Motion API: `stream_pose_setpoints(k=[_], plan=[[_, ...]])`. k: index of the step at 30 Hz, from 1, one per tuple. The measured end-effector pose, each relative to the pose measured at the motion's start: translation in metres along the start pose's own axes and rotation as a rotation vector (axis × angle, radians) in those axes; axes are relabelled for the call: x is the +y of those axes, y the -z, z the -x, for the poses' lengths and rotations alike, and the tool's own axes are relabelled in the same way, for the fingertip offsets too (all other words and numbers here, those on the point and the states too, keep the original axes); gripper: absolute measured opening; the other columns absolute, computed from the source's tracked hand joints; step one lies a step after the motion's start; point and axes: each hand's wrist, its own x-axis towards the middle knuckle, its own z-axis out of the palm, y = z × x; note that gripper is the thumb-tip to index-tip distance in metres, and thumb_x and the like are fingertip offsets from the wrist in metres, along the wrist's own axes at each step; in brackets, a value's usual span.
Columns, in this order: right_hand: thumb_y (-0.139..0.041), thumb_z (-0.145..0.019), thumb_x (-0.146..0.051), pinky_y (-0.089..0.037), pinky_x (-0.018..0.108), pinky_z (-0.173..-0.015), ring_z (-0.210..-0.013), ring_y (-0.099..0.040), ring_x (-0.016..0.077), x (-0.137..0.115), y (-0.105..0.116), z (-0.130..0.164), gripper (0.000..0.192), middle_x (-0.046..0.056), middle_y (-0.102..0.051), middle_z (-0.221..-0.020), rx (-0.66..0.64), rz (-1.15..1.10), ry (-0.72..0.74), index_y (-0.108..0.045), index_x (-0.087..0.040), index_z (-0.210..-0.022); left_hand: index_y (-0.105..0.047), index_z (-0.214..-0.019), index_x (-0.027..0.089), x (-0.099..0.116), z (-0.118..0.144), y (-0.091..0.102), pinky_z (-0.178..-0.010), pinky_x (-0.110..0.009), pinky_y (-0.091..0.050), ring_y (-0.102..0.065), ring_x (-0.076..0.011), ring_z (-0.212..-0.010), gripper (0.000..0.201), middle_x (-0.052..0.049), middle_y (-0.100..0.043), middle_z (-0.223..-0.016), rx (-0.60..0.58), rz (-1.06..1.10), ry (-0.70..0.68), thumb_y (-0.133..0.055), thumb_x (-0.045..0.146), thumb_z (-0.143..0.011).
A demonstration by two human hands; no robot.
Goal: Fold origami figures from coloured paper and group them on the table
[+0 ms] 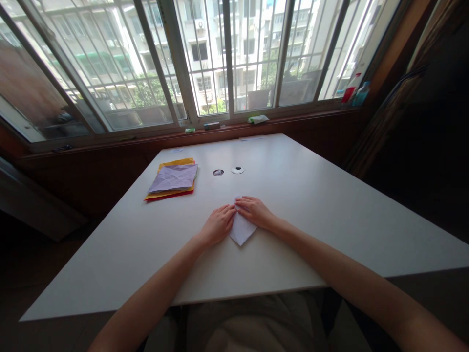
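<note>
A folded sheet of pale paper (242,231) lies on the white table in front of me, one pointed corner facing my body. My left hand (219,224) rests on its left edge, fingers stretched out and pointing up and to the right. Across the upper part of the paper lies my right hand (254,211), its fingers extended flat to the left. The fingertips of both hands nearly meet near the paper's far end. Much of the upper paper is hidden under the fingers.
Left of the hands is a stack of coloured sheets (172,178), pale purple on top of yellow and red. Two round cable holes (237,170) sit in the white table (311,195). On the windowsill are a green-and-white packet (258,119) and, far right, bottles (361,94).
</note>
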Motion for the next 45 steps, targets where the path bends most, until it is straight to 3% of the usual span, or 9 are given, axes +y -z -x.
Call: stream_pose_setpoints(k=[5,11,17,23,28,33,39,45], plan=[[-0.043,-0.083,-0.038,-0.028,0.045,-0.098,-0.118,-0.039,0.0252,0.004,-0.003,0.0,0.037,0.007,-0.047,-0.126,-0.06,0.069,-0.121,-0.052,-0.023,-0.115,-0.047,-0.117,0.018,-0.001,0.0,-0.002,-0.098,-0.037,-0.032,-0.041,-0.0183,-0.117,0.035,-0.009,-0.047,-0.125,-0.019,0.011,0.012,-0.033,0.023,-0.086],[-0.036,-0.085,-0.038,-0.022,0.05,-0.099,-0.123,-0.031,0.0259,0.007,0.001,-0.002,0.038,0.005,-0.041,-0.131,-0.141,0.084,-0.08,-0.046,-0.025,-0.12,-0.048,-0.115,0.017,-0.002,-0.001,-0.003,-0.098,-0.038,-0.032,-0.042,-0.0192,-0.117,0.034,-0.01,-0.048,-0.124,-0.011,0.007,0.006,-0.034,0.022,-0.085],[-0.047,-0.08,-0.034,-0.027,0.044,-0.098,-0.119,-0.037,0.0262,0.013,-0.002,-0.006,0.042,0.014,-0.048,-0.124,-0.008,0.065,-0.202,-0.047,-0.015,-0.118,-0.049,-0.114,0.02,-0.002,0.0,0.002,-0.098,-0.035,-0.033,-0.042,-0.0174,-0.117,0.034,-0.007,-0.048,-0.125,-0.041,0.063,-0.051,-0.038,0.019,-0.082],[-0.053,-0.075,-0.023,-0.04,0.035,-0.091,-0.105,-0.052,0.0177,0.018,0.002,-0.008,0.038,0.008,-0.056,-0.114,0.116,-0.364,-0.218,-0.047,-0.019,-0.112,-0.05,-0.113,0.02,0.0,0.002,0.002,-0.098,-0.036,-0.032,-0.043,-0.0181,-0.116,0.033,-0.007,-0.048,-0.124,-0.038,0.082,-0.048,-0.04,0.018,-0.081],[-0.058,-0.068,-0.019,-0.045,0.036,-0.084,-0.099,-0.056,0.0185,0.018,0.0,-0.009,0.049,0.012,-0.049,-0.12,0.198,-0.58,-0.295,-0.042,-0.017,-0.115,-0.049,-0.114,0.02,-0.001,0.002,0.002,-0.099,-0.036,-0.032,-0.041,-0.0181,-0.117,0.034,-0.007,-0.048,-0.125,-0.049,0.062,-0.079,-0.039,0.017,-0.081],[-0.06,-0.065,-0.018,-0.043,0.038,-0.087,-0.1,-0.055,0.0196,0.019,-0.004,-0.009,0.05,0.011,-0.047,-0.12,0.225,-0.608,-0.318,-0.043,-0.018,-0.111,-0.05,-0.113,0.021,-0.002,0.002,0.004,-0.1,-0.035,-0.032,-0.04,-0.0184,-0.118,0.036,-0.006,-0.049,-0.123,-0.05,0.087,-0.116,-0.042,0.014,-0.078],[-0.063,-0.063,-0.023,-0.043,0.038,-0.087,-0.104,-0.052,0.0199,0.02,0.003,-0.01,0.053,0.011,-0.043,-0.122,0.203,-0.984,-0.339,-0.041,-0.019,-0.111,-0.05,-0.112,0.019,-0.003,0.003,0.004,-0.1,-0.036,-0.032,-0.04,-0.0195,-0.118,0.036,-0.006,-0.049,-0.124,-0.05,0.058,-0.116,-0.042,0.015,-0.078],[-0.066,-0.06,-0.02,-0.043,0.038,-0.088,-0.111,-0.046,0.0211,0.01,0.009,-0.008,0.057,0.009,-0.04,-0.127,0.241,-1.149,-0.424,-0.042,-0.025,-0.112,-0.049,-0.112,0.018,-0.004,0.003,0.0,-0.099,-0.036,-0.034,-0.04,-0.0193,-0.118,0.034,-0.006,-0.048,-0.124,-0.042,0.015,-0.117,-0.042,0.017,-0.079]])
